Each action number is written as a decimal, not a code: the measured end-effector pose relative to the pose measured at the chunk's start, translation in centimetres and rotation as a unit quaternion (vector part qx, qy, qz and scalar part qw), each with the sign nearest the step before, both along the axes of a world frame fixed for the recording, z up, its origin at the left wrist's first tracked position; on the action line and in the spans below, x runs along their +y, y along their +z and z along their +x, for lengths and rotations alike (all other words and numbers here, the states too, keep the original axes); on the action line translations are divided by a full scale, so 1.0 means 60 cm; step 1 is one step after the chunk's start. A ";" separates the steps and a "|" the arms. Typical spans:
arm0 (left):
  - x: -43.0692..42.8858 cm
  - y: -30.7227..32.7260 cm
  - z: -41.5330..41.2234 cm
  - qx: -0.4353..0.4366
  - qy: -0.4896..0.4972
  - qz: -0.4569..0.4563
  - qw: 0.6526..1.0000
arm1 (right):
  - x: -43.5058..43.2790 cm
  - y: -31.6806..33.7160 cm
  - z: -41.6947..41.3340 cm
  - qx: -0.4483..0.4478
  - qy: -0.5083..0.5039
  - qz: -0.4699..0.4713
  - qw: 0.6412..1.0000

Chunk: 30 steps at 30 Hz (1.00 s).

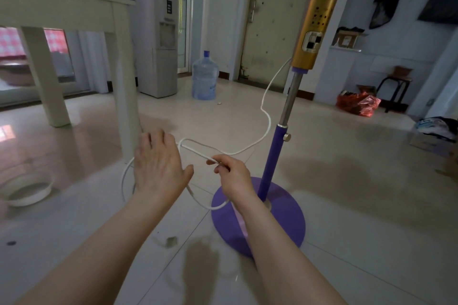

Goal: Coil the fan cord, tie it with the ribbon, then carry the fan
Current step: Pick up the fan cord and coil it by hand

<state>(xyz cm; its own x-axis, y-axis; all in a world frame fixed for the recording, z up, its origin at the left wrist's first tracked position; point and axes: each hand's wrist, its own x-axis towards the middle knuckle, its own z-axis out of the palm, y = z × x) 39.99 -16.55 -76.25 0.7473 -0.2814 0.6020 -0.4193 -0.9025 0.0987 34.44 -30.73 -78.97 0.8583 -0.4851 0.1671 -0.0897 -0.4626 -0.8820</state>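
Fingers (216,162) of the right hand (233,178) pinch the white cord (266,131), thumb and forefinger closed on it just left of the fan (285,136) pole. Beside it, the left hand (158,163) is spread flat, fingers apart and palm down, with cord looping around and beneath it; whether it grips the cord cannot be told. From the gold control housing (314,30) of the fan, the cord hangs down, curves left of the pole, forms a narrow loop between the two hands, and another strand sags onto the purple base (280,220). The fan stands upright on the tiled floor (371,205). Left of the fan stands a white table (74,2); behind and left of the pole sits a water bottle (205,77).
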 end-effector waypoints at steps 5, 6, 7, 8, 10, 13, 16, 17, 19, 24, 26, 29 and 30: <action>0.013 -0.002 0.020 0.169 0.016 -0.016 0.985 | 0.001 0.002 0.005 -0.019 -0.002 0.003 1.000; 0.018 0.001 0.022 0.246 -0.001 -0.056 0.968 | -0.001 0.002 0.005 -0.026 -0.010 0.001 1.000; 0.023 0.002 0.025 0.326 -0.037 -0.114 0.938 | -0.005 0.002 0.005 -0.032 -0.020 -0.005 0.999; 0.026 0.000 0.029 0.400 -0.075 -0.189 0.894 | -0.008 0.002 0.005 -0.036 -0.027 -0.010 0.999; 0.027 -0.005 0.032 0.490 -0.127 -0.324 0.799 | -0.009 0.003 0.003 -0.035 -0.030 -0.016 0.999; 0.017 -0.005 0.031 0.533 -0.172 -0.445 0.699 | -0.001 0.005 0.003 -0.026 -0.011 -0.038 0.999; -0.003 -0.006 0.029 0.507 -0.174 -0.531 0.657 | 0.018 0.008 0.007 -0.033 0.007 -0.038 0.999; -0.008 -0.008 0.028 0.498 -0.168 -0.543 0.655 | 0.024 0.009 0.009 -0.037 0.012 -0.029 0.999; -0.014 -0.012 0.025 0.493 -0.160 -0.556 0.650 | 0.033 0.010 0.013 -0.041 0.020 -0.012 0.999; -0.027 -0.010 0.027 0.470 -0.142 -0.582 0.648 | 0.045 0.014 0.016 -0.022 0.045 -0.007 0.999; -0.032 -0.004 0.029 0.454 -0.134 -0.616 0.629 | 0.054 0.016 0.017 0.001 0.044 -0.022 0.999; -0.035 0.008 0.033 0.411 -0.136 -0.671 0.602 | 0.071 0.018 0.023 0.088 0.008 -0.037 0.995; -0.035 0.011 0.033 0.391 -0.143 -0.683 0.600 | 0.076 0.018 0.022 0.125 0.001 -0.004 0.992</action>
<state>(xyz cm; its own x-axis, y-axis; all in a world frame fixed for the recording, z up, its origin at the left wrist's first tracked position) 41.99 -18.64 -75.58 0.9902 -0.1084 -0.0880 0.1203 0.3429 0.9316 35.75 -26.17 -77.87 0.8745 -0.4827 -0.0478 -0.3046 -0.4697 -0.8286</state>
